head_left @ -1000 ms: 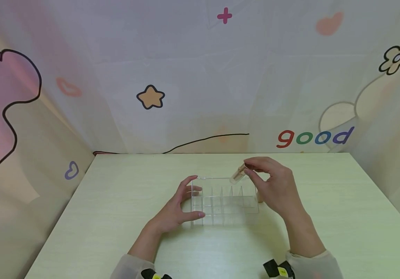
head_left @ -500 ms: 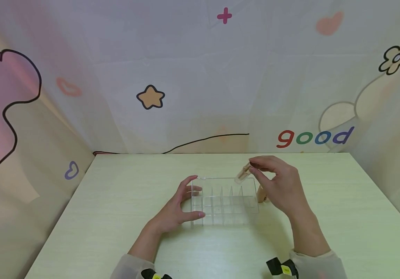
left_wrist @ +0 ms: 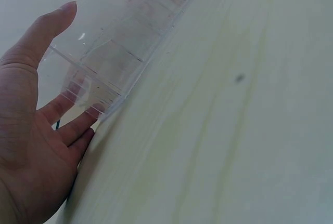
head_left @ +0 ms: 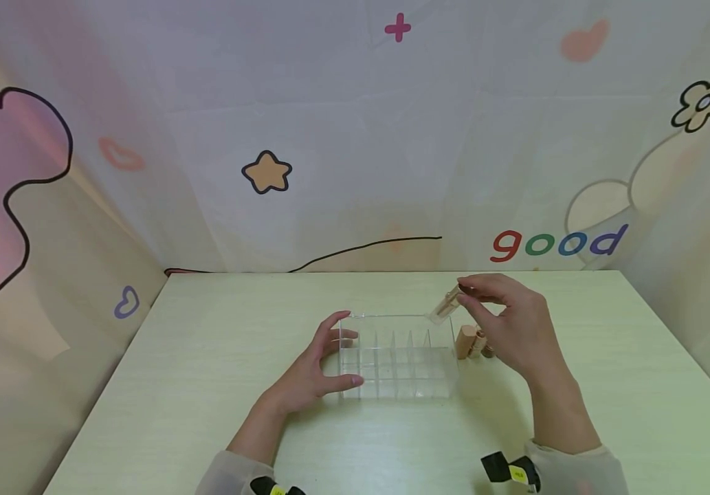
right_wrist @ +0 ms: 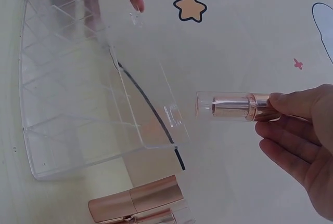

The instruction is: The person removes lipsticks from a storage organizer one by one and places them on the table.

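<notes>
A clear acrylic organizer (head_left: 398, 364) with several compartments stands on the table. My left hand (head_left: 305, 378) grips its left end, thumb in front and fingers at the back. In the left wrist view, the thumb (left_wrist: 62, 18) lies along one side of the organizer. My right hand (head_left: 512, 330) pinches a rose-gold lipstick (head_left: 446, 302) with a transparent cap, tilted, by the organizer's upper right corner. The right wrist view shows this lipstick (right_wrist: 234, 106) held at one end by thumb and fingers, apart from the organizer (right_wrist: 67, 89).
Beside the organizer's right end stand several more lipsticks (head_left: 466, 342), one matte rose-gold (right_wrist: 135, 198) in the right wrist view. My right hand partly hides them in the head view. A printed curtain (head_left: 355, 137) hangs behind the table's far edge.
My right hand has moved to the right with the lipstick, drawing off from over the organizer. More of the standing lipsticks now show. My left hand has stayed in place.
</notes>
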Available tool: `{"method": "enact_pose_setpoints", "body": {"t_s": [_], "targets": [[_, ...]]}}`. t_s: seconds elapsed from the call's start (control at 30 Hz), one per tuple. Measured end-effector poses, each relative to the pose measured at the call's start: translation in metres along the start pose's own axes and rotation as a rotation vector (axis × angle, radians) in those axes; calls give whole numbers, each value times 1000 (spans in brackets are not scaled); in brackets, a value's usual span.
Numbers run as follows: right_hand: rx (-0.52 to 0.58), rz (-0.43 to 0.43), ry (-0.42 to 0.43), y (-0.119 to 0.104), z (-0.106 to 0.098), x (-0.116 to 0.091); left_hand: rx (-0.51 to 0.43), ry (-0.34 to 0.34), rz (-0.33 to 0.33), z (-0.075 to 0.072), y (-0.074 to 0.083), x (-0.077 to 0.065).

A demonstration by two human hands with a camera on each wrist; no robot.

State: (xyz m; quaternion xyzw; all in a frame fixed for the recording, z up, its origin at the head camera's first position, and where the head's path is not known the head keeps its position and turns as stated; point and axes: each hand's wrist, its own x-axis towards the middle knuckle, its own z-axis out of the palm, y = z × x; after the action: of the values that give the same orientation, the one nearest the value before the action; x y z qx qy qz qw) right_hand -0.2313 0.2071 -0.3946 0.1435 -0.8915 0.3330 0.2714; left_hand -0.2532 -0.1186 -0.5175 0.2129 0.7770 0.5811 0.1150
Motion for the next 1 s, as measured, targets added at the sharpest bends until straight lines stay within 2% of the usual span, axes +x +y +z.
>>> {"method": "enact_pose_setpoints", "body": {"t_s": [0.27,0.6,1.0], "targets": [[-5,20,0,4,-7,0,1,-2,1,0,-1,0],[-2,-3,37,11,-12,1,-2,-4,4,-1,0,-1],[-32,92,29,16,-22,-1,-2,-9,10,-1,0,0]]}}
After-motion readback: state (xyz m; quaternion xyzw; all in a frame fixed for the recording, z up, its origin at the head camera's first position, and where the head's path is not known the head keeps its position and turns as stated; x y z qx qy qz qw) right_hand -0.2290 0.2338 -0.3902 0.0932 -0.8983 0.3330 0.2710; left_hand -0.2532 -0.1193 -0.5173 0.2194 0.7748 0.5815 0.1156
